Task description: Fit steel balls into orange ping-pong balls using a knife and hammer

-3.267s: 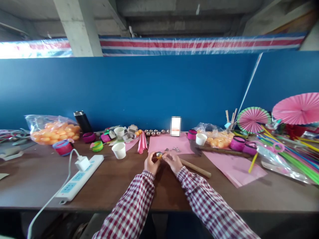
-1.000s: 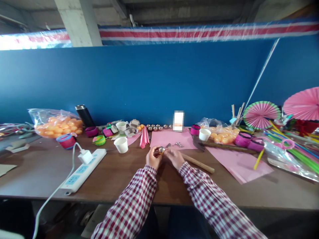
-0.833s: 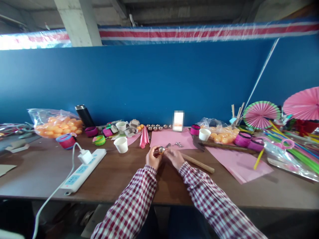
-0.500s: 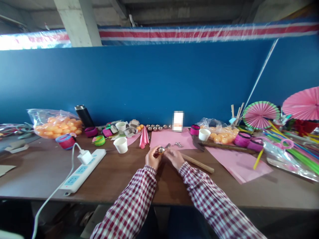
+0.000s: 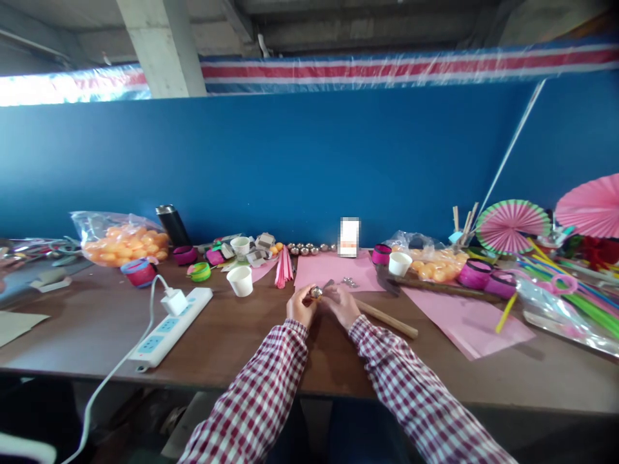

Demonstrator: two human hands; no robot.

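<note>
Near the table's front middle, my left hand (image 5: 300, 309) is closed around a shiny silver ball (image 5: 316, 292), which shows between thumb and fingers. Close beside it on the right, my right hand (image 5: 342, 308) has its fingers drawn together toward the ball; whatever they pinch is hidden. A wooden hammer handle (image 5: 391, 321) lies on the table, running out from behind my right hand. Just beyond both hands, small silver pieces (image 5: 349, 281) rest on a sheet of pink paper (image 5: 319, 270). Several more silver balls (image 5: 309, 249) are lined up along the back.
White paper cups (image 5: 240, 281) and a power strip (image 5: 174, 328) stand to the left, with a bag of orange balls (image 5: 126, 245) behind. Rightward lie a second hammer (image 5: 445, 287), more pink paper (image 5: 469, 325), purple rings (image 5: 475, 273) and pink paper fans (image 5: 513, 225).
The view has shifted slightly, so everything sits a little farther right. Both hands stay together at the silver ball, with little visible change in their hold.
</note>
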